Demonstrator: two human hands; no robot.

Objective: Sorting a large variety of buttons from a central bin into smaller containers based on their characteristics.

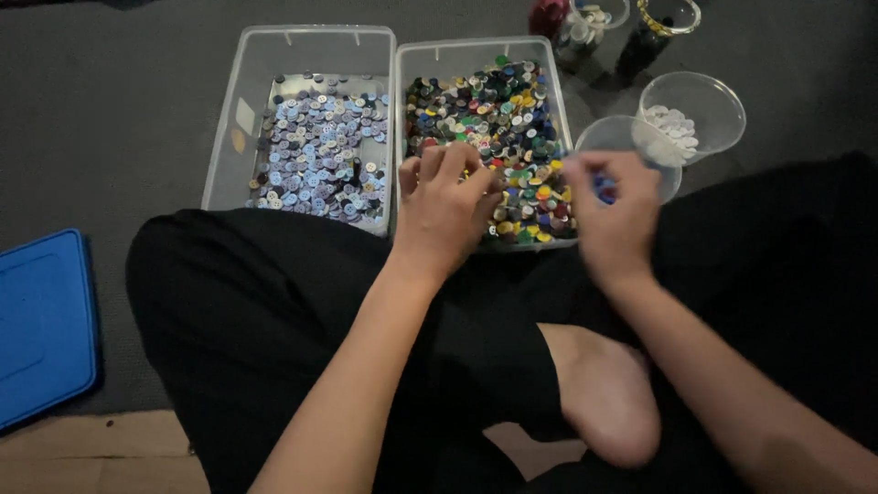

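Observation:
Two clear plastic bins stand on the dark mat in front of my crossed legs. The left bin (229,137) holds mostly blue and purple buttons. The right bin (560,101) holds mixed coloured buttons. My left hand (445,209) rests on the mixed buttons at the near edge of the right bin, fingers curled into them. My right hand (613,210) is blurred beside that bin's near right corner, fingers pinched; something blue shows at the fingertips, over a clear cup (622,137). Whether it grips a button I cannot tell.
A second clear cup (704,91) with white buttons sits to the right of the bins. More jars and cups (585,23) stand at the back right. A blue lid (41,325) lies at the left on the mat. Wooden floor shows at the bottom left.

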